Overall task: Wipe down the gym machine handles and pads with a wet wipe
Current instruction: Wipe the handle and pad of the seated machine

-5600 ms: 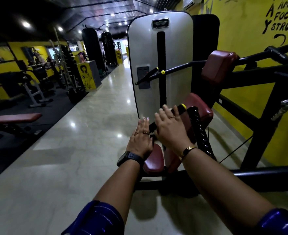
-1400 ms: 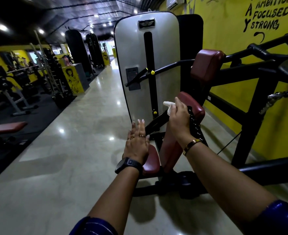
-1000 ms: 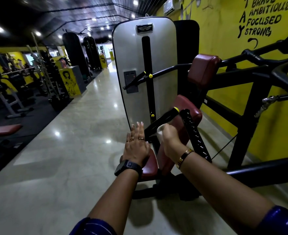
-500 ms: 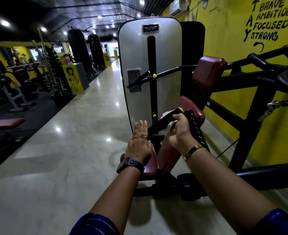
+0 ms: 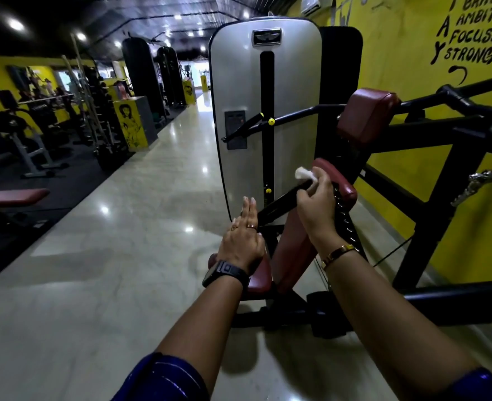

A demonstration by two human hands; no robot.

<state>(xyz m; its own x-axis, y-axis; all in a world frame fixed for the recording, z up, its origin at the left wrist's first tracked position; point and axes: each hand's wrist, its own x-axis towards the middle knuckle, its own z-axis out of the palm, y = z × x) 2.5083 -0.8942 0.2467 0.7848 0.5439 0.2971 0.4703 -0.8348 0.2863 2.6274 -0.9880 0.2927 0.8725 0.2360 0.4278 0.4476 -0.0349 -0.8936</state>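
- White wipe (image 5: 302, 173), crumpled, pinched in R hand (image 5: 315, 206) grip, round black handle (image 5: 279, 202).
- L hand (image 5: 241, 241) grip spread flat, over maroon pad (image 5: 260, 274).
- Silver stack cover (image 5: 239, 82) just behind, far side.

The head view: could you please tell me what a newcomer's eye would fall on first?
The tall silver weight-stack cover stands at centre, beside the yellow wall on the right. Before it, the right hand grips a white wet wipe round the black handle, while the left hand rests flat on the low maroon pad.
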